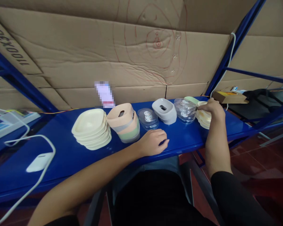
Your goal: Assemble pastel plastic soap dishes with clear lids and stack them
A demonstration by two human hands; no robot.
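Note:
My left hand (153, 142) rests at the table's front edge, fingers loosely curled with a gap at the thumb and nothing in it. Just beyond it are a few stacked clear plastic lids (148, 119) and a stack of peach, grey and green slotted plastic covers (122, 117). On the right, my right hand (212, 106) reaches down over cream plastic pieces (204, 121), its fingertips pinched beside a taller stack of clear lids (185, 111). What they grip is hidden. A grey slotted cover (164, 111) stands between the two lid stacks.
Cream square trays (91, 128) are piled at the left of the blue table (61, 147). A white case (39, 162) and a white cable (50, 144) lie further left. A blurred phone (105, 94) leans on the cardboard wall (85, 40). Blue posts (235, 40) flank the table.

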